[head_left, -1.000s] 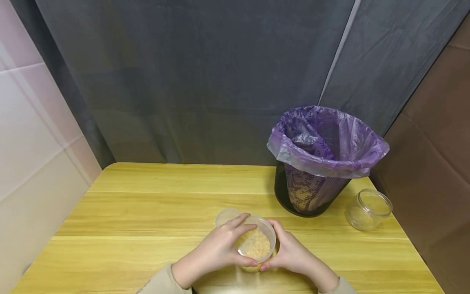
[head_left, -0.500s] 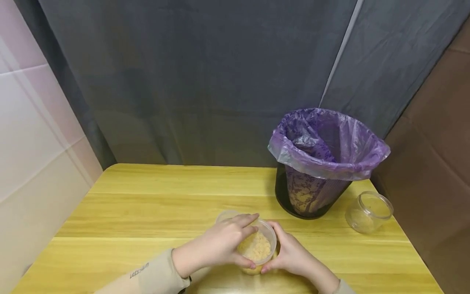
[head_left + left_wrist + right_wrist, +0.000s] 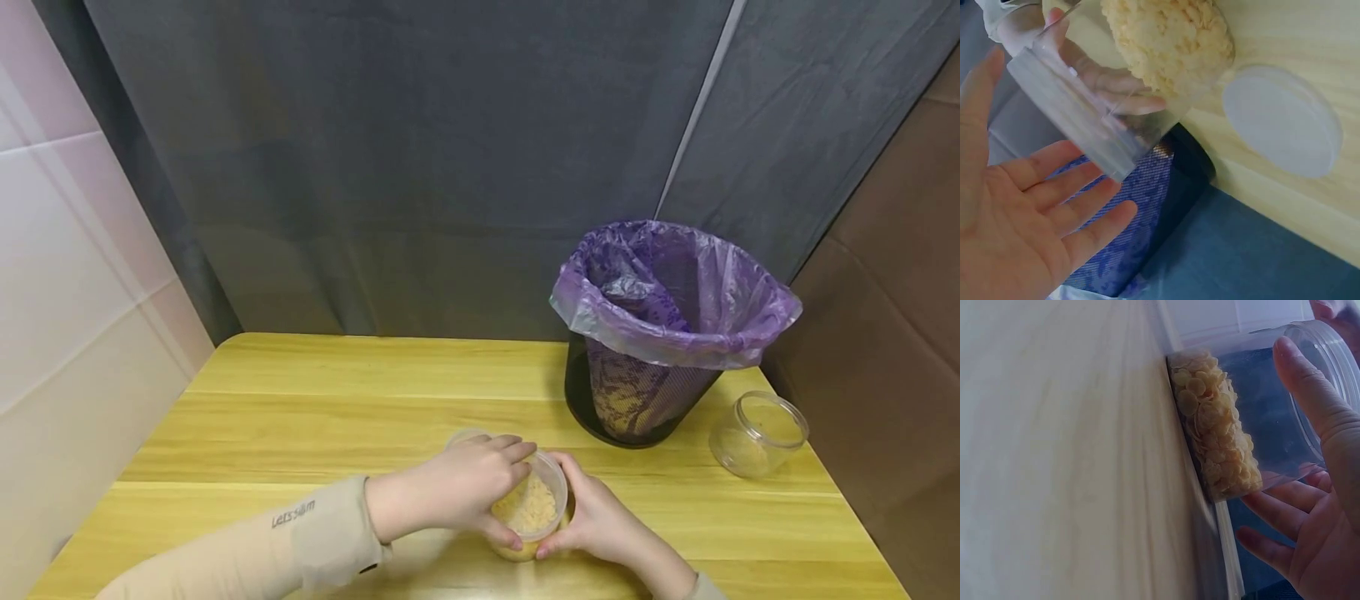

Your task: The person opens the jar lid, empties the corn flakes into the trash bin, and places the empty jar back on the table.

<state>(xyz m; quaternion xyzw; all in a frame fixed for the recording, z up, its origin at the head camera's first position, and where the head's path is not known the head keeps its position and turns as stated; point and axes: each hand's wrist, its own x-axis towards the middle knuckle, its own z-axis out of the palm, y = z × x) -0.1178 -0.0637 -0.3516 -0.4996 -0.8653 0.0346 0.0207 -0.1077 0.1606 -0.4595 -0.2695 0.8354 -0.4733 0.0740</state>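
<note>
Behind the left hand: from the head view, the left hand (image 3: 468,483) covers the left part of the flake jar (image 3: 532,504) and most of a pale disc (image 3: 463,436) just beyond it; the left wrist view shows the disc whole, flat.
Jar mouth: the hazy band there may be the bare rim or a clear lid.
Cut off: the surface's near edge and the right sleeve (image 3: 703,588) run out of the head view.
Surface: yellow wood-grain surface (image 3: 300,433), the flake jar at its near middle, pale flakes (image 3: 1213,431) filling its lower part.
Far right: a black mesh bin (image 3: 645,400) with a purple bag (image 3: 675,333) folded over its top; right of it, a clear jar (image 3: 757,437).
Room: grey curtain (image 3: 375,167) behind, white panel (image 3: 75,250) left, brown panel (image 3: 885,350) right.
Left grip: spread wide across the mouth, thumb near, fingers far; whether it pinches, I cannot tell. Lettered sleeve (image 3: 292,533) slants in from near left.
Right grip: the right hand (image 3: 592,517) holds the flake jar's right side, thumb along the wall.
</note>
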